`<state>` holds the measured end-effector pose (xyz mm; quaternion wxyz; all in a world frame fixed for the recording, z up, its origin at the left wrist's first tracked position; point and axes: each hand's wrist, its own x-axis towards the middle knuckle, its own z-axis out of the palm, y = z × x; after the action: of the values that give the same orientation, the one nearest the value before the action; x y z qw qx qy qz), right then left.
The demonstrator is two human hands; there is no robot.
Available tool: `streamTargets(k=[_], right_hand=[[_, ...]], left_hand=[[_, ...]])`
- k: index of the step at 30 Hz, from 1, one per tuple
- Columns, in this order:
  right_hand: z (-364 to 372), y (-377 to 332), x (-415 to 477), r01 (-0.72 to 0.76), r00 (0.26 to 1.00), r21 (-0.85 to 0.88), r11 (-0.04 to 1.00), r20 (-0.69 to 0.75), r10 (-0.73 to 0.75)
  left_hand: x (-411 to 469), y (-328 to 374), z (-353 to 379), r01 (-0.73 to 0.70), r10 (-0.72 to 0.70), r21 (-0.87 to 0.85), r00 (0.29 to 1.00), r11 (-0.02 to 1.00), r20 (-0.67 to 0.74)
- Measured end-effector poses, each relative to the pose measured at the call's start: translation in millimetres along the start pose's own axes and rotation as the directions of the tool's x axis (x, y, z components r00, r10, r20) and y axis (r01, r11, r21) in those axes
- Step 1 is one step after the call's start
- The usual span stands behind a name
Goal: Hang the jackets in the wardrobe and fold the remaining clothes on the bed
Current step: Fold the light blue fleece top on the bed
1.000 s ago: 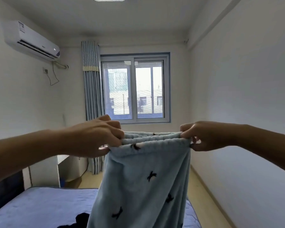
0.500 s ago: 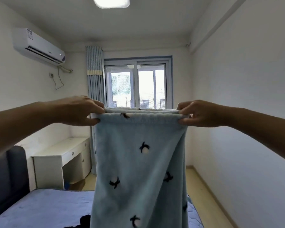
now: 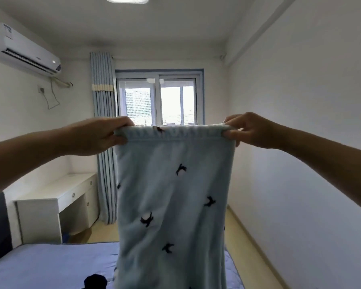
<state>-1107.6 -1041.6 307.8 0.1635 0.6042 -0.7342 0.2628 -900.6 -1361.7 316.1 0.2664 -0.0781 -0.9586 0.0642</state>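
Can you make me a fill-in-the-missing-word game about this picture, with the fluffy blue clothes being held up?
1. The left hand and the right hand grip the light blue garment by its ____ edge.
2. The little marks on the garment are ____.
3. The curtain hangs on the ____ side of the window.
4. The air conditioner is mounted high on the ____.
Missing words: top; black; left; wall.

- The bed, under a pale blue cover, fills the lower left of the frame.
- A dark piece of clothing lies on it at the bottom edge.
- A white desk stands on the floor at middle left.
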Motion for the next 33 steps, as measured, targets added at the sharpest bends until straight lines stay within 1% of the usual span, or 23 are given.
streamTargets(k=[2,3,4,6,8,10,11,12,13,14,15,16,17,18,19,20,21,22,23,24,26,29,33], right_hand=[[-6,-1,-1,-0.021,1.000,0.020,1.000,0.003,0.021],[-7,-2,-3,-0.036,0.999,0.072,0.997,0.014,0.036],[-8,-4,-5,-0.045,0.999,0.147,0.988,0.022,0.043],[-12,-7,-11,-0.040,0.999,0.326,0.944,0.032,0.031],[-17,-9,-16,-0.020,1.000,0.522,0.853,0.012,0.016],[-21,-9,-15,0.006,0.999,0.672,0.741,-0.036,0.024],[-23,-6,-12,0.007,0.998,0.717,0.697,-0.049,0.040],[-23,-1,-9,-0.006,0.998,0.741,0.671,-0.043,0.056],[-21,7,-5,-0.037,0.998,0.742,0.669,-0.012,0.069],[-16,18,0,-0.094,0.995,0.716,0.691,0.041,0.093],[-8,33,3,-0.172,0.985,0.646,0.744,0.106,0.136],[3,50,7,-0.256,0.966,0.519,0.816,0.173,0.193],[14,66,12,-0.325,0.939,0.340,0.882,0.223,0.260],[25,82,18,-0.358,0.915,0.120,0.926,0.243,0.323],[32,96,27,-0.344,0.903,-0.130,0.930,0.225,0.366],[34,107,38,-0.298,0.905,-0.384,0.874,0.177,0.386],[31,113,52,-0.256,0.918,-0.599,0.759,0.096,0.385],[24,115,67,-0.236,0.931,-0.750,0.618,0.007,0.365],[14,115,81,-0.243,0.935,-0.836,0.493,-0.066,0.349],[2,113,94,-0.270,0.929,-0.874,0.404,-0.127,0.346],[-19,106,112,-0.328,0.898,-0.902,0.279,-0.206,0.390],[-33,97,118,-0.388,0.851,-0.902,0.188,-0.272,0.450],[-24,96,99,-0.368,0.838,-0.917,0.151,-0.257,0.481]], left_hand=[[4,10,1,-0.034,0.033,-0.058,0.999,0.998,-0.010],[5,17,2,-0.052,0.051,-0.085,0.999,0.995,-0.015],[6,23,3,-0.072,0.070,-0.117,0.997,0.990,-0.028],[4,34,4,-0.133,0.107,-0.245,0.987,0.960,-0.116],[2,43,3,-0.212,0.116,-0.469,0.967,0.857,-0.225],[6,45,4,-0.259,0.073,-0.663,0.953,0.702,-0.295],[11,43,6,-0.272,0.051,-0.721,0.949,0.638,-0.312],[19,39,9,-0.266,0.037,-0.747,0.951,0.609,-0.308],[28,34,14,-0.239,0.036,-0.747,0.960,0.620,-0.277],[39,28,23,-0.188,0.040,-0.715,0.975,0.673,-0.218],[50,22,35,-0.124,0.047,-0.640,0.990,0.758,-0.137],[63,16,51,-0.053,0.038,-0.521,0.998,0.852,-0.040],[76,9,68,0.012,0.009,-0.367,0.998,0.930,0.055],[91,3,84,0.063,-0.042,-0.166,0.991,0.984,0.126],[106,-1,97,0.084,-0.094,0.079,0.986,0.993,0.139],[122,-5,106,0.089,-0.124,0.303,0.987,0.949,0.100],[139,-8,109,0.105,-0.135,0.447,0.990,0.889,0.036],[156,-10,106,0.142,-0.149,0.524,0.988,0.840,-0.028],[172,-10,100,0.200,-0.180,0.572,0.979,0.796,-0.092],[185,-9,91,0.265,-0.227,0.611,0.964,0.746,-0.141],[202,-4,71,0.347,-0.300,0.694,0.934,0.630,-0.195],[206,7,54,0.410,-0.346,0.761,0.902,0.503,-0.257],[192,30,66,0.411,-0.362,0.794,0.895,0.448,-0.259]])
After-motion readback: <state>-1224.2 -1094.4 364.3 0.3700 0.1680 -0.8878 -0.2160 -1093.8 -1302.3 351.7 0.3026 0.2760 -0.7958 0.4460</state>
